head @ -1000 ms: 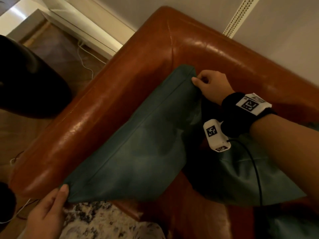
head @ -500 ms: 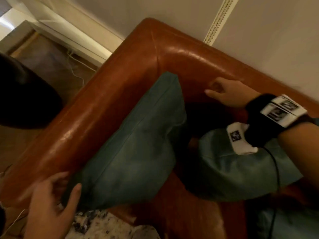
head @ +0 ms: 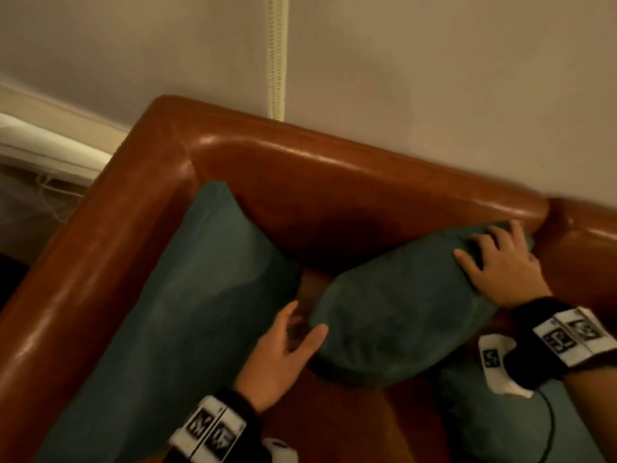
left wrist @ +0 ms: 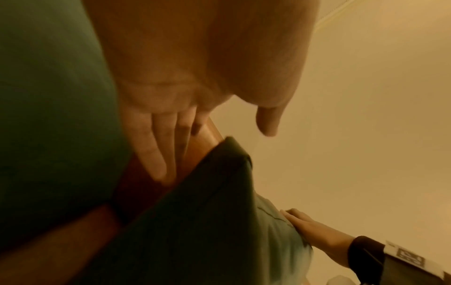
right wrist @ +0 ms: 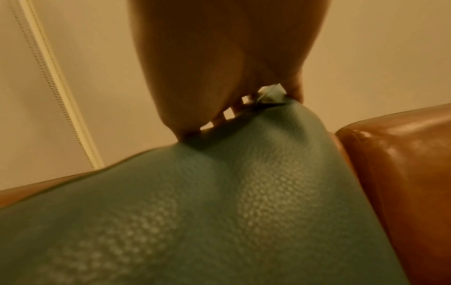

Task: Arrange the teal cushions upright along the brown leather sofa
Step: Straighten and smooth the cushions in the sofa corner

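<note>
One teal cushion [head: 187, 312] leans upright against the left armrest of the brown leather sofa [head: 334, 168]. A second teal cushion [head: 400, 315] stands tilted in front of the backrest. My right hand [head: 494, 259] grips its upper right corner, fingers curled over the top edge [right wrist: 244, 108]. My left hand [head: 302, 329] is open with fingers spread in the gap between the two cushions, the thumb against the second cushion's left end. In the left wrist view its fingers [left wrist: 151, 150] lie straight beside the first cushion [left wrist: 48, 115].
A third teal cushion [head: 500, 429] lies at the lower right under my right forearm. The sofa stands against a pale wall [head: 434, 78] with a white strip [head: 276, 55] running down it. Bare floor and a cable [head: 50, 192] lie beyond the left armrest.
My left hand left the first cushion's lower corner and moved right into the gap. My right hand moved from the backrest to the second cushion, took hold and raised it. The view swung right.
</note>
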{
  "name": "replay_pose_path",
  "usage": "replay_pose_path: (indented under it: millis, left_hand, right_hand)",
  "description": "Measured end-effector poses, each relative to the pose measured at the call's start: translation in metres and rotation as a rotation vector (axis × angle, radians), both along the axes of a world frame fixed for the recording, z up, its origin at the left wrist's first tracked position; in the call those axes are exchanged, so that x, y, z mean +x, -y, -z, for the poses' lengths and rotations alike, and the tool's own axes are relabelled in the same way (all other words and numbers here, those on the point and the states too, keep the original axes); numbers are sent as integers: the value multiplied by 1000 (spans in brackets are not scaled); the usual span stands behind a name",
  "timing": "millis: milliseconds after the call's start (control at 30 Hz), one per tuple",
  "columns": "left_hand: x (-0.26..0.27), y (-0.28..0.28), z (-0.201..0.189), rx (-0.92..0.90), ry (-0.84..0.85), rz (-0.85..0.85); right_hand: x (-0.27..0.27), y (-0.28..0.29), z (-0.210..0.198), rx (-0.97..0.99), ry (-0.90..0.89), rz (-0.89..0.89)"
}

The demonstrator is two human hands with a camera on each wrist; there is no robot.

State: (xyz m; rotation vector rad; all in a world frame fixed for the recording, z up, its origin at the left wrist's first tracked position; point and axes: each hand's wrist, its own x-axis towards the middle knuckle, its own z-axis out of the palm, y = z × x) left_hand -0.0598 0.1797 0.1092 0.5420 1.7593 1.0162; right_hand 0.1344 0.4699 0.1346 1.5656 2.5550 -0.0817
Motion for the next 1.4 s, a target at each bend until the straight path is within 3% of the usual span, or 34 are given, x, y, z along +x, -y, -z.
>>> replay_pose_path:
  millis: [100,200,267,367,500,600,733,833,900,933,1000,1067,1133,1200,1267,1400]
  left_hand:
    - [20,-29,-8,3,-154,218]
    - [39,-45,-18,90,-223,272]
    - [53,-53,-24,117,-276,276]
    - [63,-59,-28,96,-320,271]
    - [60,-55,-29,114,-92,203]
    - [54,-43,-14,45,-62,161]
    - [51,-25,22,-221,-91,146]
    - [41,-15,42,-286,-131,51]
    - [20,-12,43,-245,-176,-155]
    - [6,-12,38,-217,-119,-269]
    - [-20,-15,25,-91,153,-433]
    - [-38,-27,1,42,336,-421]
    - [-49,-49,-21,125,276,-280]
    - [-56,-77,-37,164,117,-246]
    - [-61,-102,-42,214,81,-285]
    - [-44,-136,-1,58,43,-167]
  right_hand:
    - [15,34,-13,-123,-13,-32]
    - [19,89,-18,-340,-13,-435]
    - [19,122,-4,-284,-8,-647]
    - [16,138,17,-166,-117,-659]
    - [20,128,28,-72,-379,-651]
    - [20,119,19,14,-538,-599]
    - [23,96,-26,154,-862,-401]
    - [30,85,-73,132,-1162,-161]
    - [35,79,-92,75,-1300,49]
    - [38,75,-96,30,-1374,155]
    - [45,66,-99,-77,-1531,344]
    - [49,51,-93,-200,-1696,521]
    - [53,35,-82,-321,-1813,630]
    - [57,17,-64,-399,-1805,721]
    - [65,-6,-34,-503,-1684,785]
    - [92,-40,43,-796,-1225,888]
